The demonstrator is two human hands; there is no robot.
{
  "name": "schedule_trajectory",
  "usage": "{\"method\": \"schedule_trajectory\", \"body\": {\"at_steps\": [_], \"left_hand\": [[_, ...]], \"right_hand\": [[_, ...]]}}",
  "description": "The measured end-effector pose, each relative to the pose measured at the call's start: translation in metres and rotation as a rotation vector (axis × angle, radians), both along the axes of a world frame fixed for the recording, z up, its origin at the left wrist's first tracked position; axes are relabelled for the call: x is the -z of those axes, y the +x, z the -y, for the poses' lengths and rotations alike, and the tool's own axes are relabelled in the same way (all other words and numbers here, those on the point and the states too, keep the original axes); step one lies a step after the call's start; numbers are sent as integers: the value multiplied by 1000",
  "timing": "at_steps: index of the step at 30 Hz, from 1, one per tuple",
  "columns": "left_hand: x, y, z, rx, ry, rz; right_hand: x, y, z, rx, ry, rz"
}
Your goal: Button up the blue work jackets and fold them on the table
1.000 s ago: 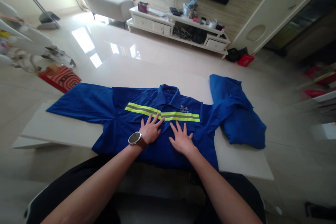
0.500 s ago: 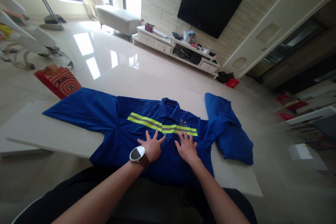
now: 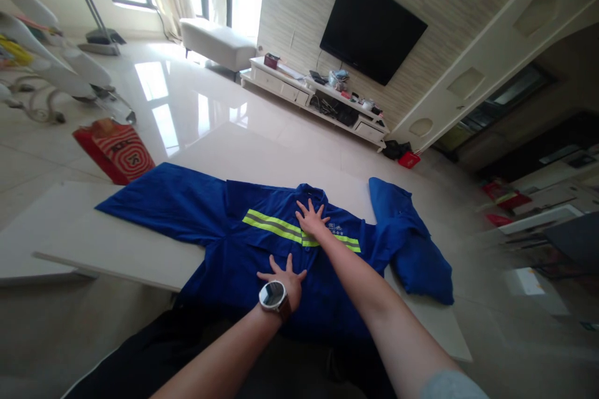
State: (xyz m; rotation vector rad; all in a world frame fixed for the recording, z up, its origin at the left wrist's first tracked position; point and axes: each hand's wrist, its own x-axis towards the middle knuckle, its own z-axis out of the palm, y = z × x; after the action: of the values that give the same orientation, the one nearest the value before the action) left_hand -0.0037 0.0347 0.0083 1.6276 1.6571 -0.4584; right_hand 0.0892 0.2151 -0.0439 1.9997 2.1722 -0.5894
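Observation:
A blue work jacket (image 3: 262, 249) with a yellow-green and grey reflective stripe (image 3: 272, 224) lies front up on a pale table (image 3: 116, 252). Fingers spread, my left hand (image 3: 284, 280), with a watch (image 3: 272, 296) at the wrist, rests on the jacket's lower front, below the stripe. My right hand (image 3: 312, 219) lies with fingers apart at the collar, partly over the stripe. One sleeve stretches out to the left. To the right, a folded blue cloth (image 3: 416, 249) sits by the other sleeve; where the two part is unclear.
A red paper bag (image 3: 116, 149) stands past the table's left end. Beyond the shiny floor are a white TV cabinet (image 3: 276, 80), a wall television (image 3: 373, 25) and a pale bench (image 3: 218, 43). A white box (image 3: 528, 282) is at the right.
My right hand has moved up the jacket from below the stripe to the collar. My left hand remains spread on the lower front. The view has shifted a little.

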Motion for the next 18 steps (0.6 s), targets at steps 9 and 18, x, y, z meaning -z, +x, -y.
{"method": "schedule_trajectory", "body": {"at_steps": [9, 18], "left_hand": [[7, 1, 6, -87, 72, 30], [5, -7, 0, -31, 142, -63]], "right_hand": [[25, 2, -41, 87, 48, -13], [21, 7, -68, 24, 88, -232]]}}
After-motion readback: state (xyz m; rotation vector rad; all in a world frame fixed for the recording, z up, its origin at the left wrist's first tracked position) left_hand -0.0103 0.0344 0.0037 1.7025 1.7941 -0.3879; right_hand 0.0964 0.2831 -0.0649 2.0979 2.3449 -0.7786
